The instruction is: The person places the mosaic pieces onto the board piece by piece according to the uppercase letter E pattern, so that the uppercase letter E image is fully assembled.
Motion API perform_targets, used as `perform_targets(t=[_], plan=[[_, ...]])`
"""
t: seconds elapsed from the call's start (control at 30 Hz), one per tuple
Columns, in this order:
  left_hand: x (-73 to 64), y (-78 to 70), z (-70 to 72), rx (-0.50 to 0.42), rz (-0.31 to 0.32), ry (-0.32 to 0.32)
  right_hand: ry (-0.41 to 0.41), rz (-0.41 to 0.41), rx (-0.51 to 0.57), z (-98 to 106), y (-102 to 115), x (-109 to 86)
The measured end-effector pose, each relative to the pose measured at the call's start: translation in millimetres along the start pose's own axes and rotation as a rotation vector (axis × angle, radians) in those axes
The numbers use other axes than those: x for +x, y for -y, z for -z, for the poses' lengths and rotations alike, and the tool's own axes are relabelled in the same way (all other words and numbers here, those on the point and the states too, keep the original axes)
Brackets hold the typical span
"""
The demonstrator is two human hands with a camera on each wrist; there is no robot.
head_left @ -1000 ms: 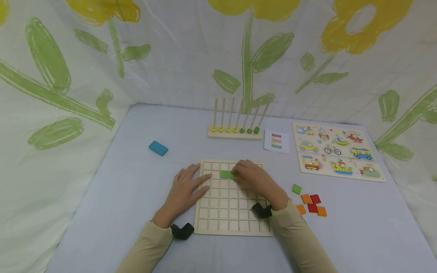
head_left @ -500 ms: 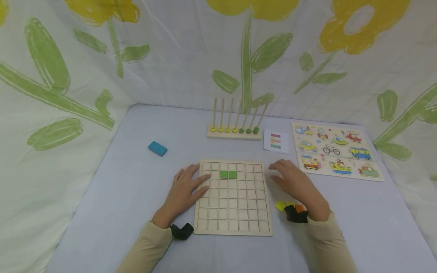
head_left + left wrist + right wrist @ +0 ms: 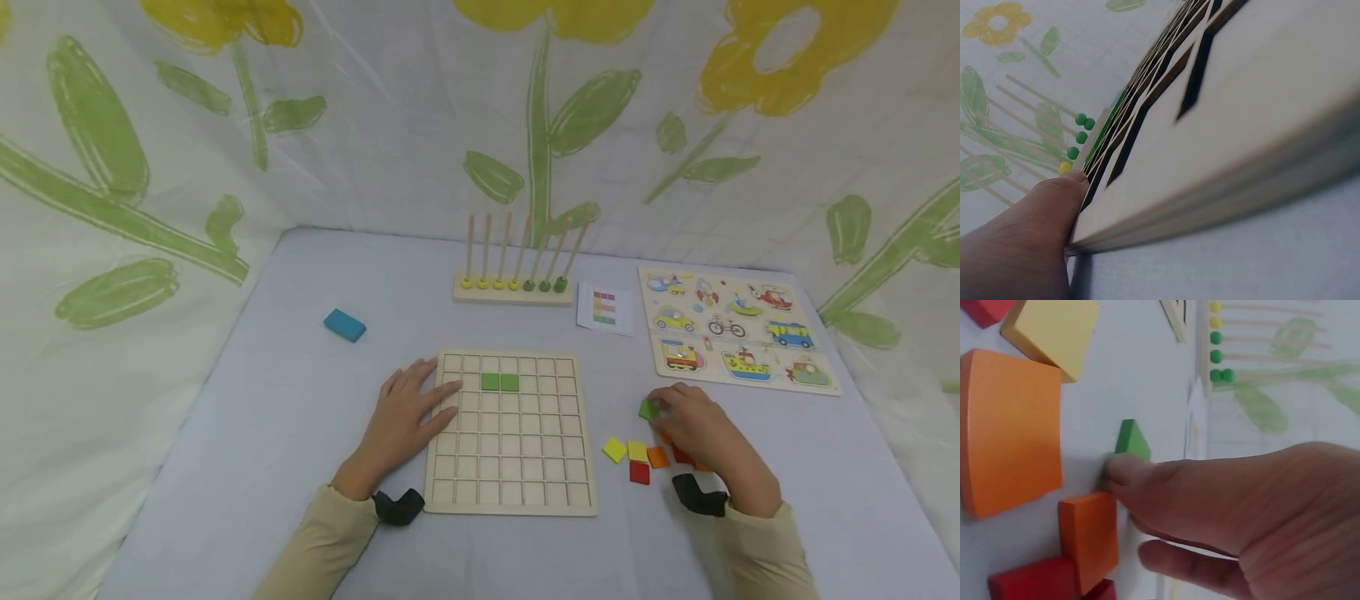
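A wooden grid board (image 3: 512,510) lies flat, with two green square tiles (image 3: 491,382) side by side in its second row from the far edge. My left hand (image 3: 405,408) rests at the board's left edge with its fingers spread; in the left wrist view the thumb (image 3: 1054,200) touches the board's edge. To the right of the board, my right hand (image 3: 697,425) pinches a loose green tile (image 3: 647,409) between thumb and fingertips. The right wrist view shows the thumb against this green tile (image 3: 1133,439), just beyond an orange tile (image 3: 1094,540). The fingertips on its far side are hidden.
Loose yellow (image 3: 614,450), orange (image 3: 657,457) and red tiles (image 3: 639,472) lie near the right hand, some partly under it. Behind stand a peg rack (image 3: 513,293) with beads, a pattern card (image 3: 605,307) and a vehicle puzzle (image 3: 742,329). A blue block (image 3: 345,325) lies at left.
My right hand has left the second green tile on the board, moved right and toward me, and taken hold of the loose green tile. The left hand has stayed in place.
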State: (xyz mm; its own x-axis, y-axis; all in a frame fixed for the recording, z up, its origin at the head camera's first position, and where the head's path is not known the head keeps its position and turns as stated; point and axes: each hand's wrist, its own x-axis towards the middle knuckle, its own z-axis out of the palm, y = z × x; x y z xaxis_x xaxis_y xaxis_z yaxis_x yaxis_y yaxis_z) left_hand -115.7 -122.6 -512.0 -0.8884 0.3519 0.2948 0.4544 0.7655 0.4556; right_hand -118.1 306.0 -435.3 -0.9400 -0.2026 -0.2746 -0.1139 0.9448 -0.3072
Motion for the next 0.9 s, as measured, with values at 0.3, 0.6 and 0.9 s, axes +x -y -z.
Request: perform_targets(t=[0.3, 0.6, 0.9], plan=[[0.9, -1.4, 1.0, -0.006, 0.0, 0.005, -0.056, 0.044, -0.002, -4.5, 4.8, 2.6], [0.8, -1.7, 1.6, -0.007, 0.008, 0.022, -0.071, 0.102, 0.035, -8.4, 18.1, 11.1], [0.2, -1.4, 1.5, -0.008, 0.013, 0.021, -0.153, 0.351, 0.019, -12.6, 67.3, 35.8]])
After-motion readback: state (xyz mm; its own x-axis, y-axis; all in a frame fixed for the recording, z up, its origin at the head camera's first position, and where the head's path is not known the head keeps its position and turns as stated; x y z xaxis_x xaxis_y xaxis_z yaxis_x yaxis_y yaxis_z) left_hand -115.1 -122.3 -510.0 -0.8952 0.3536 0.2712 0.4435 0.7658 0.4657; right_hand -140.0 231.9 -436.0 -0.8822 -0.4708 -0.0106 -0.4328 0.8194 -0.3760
